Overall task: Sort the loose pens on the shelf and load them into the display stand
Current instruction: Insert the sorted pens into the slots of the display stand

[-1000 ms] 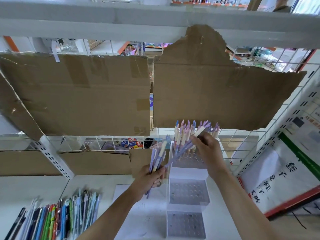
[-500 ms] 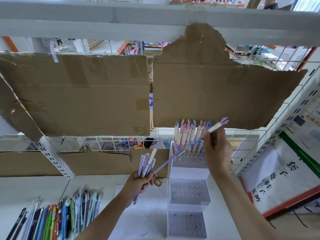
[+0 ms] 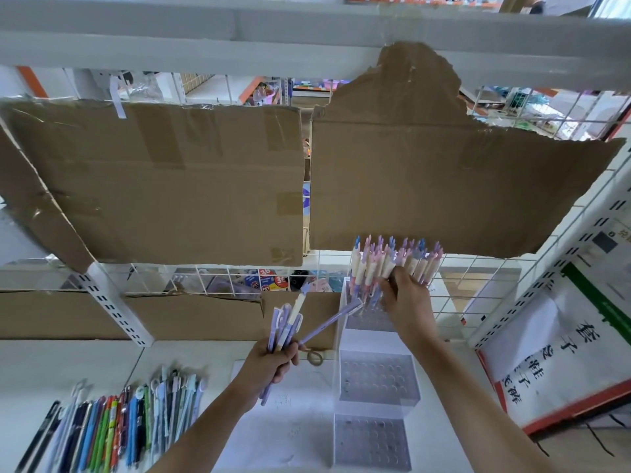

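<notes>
A clear three-tier display stand (image 3: 377, 377) stands on the white shelf, right of centre. Its top tier holds several upright pens (image 3: 392, 264) with cream barrels and pink, blue or purple caps; the two lower tiers show bare holes. My right hand (image 3: 406, 302) reaches into that cluster, its fingers curled round a cream pen barrel among the standing pens. My left hand (image 3: 273, 365) grips a bundle of purple pens (image 3: 285, 327), one of which splays out to the right toward the stand. Loose mixed-colour pens (image 3: 119, 428) lie in a row at the lower left.
A white paper sheet (image 3: 290, 425) lies under my left arm, with a tape ring (image 3: 314, 357) beside the stand. Taped cardboard panels (image 3: 164, 186) cover the wire grid behind. A printed poster (image 3: 566, 349) leans at the right. A shelf beam (image 3: 307, 25) runs overhead.
My right hand has brought the pen it held above the stand down into the cluster in the top tier. My left hand kept its bundle and stayed roughly in place.
</notes>
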A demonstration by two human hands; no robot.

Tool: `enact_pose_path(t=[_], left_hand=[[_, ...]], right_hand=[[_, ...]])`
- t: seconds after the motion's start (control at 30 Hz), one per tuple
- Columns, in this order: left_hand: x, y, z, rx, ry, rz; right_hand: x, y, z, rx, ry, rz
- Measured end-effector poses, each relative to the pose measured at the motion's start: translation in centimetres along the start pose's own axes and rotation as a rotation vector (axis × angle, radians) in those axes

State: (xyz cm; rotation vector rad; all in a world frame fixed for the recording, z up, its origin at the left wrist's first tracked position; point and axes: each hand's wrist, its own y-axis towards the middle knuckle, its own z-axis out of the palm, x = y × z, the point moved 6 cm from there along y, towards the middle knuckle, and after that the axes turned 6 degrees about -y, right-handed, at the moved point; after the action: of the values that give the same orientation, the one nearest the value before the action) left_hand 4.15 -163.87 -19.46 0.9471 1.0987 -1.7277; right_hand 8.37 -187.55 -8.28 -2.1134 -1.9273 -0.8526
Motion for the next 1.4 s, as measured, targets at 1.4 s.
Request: enact_pose_path(t=[1.4], left_hand=[[-2.4, 0.2, 5.9, 0.024, 0.196, -0.036]], right_hand=[[2.8, -5.4, 3.3, 0.436, 0.391, 0.058]])
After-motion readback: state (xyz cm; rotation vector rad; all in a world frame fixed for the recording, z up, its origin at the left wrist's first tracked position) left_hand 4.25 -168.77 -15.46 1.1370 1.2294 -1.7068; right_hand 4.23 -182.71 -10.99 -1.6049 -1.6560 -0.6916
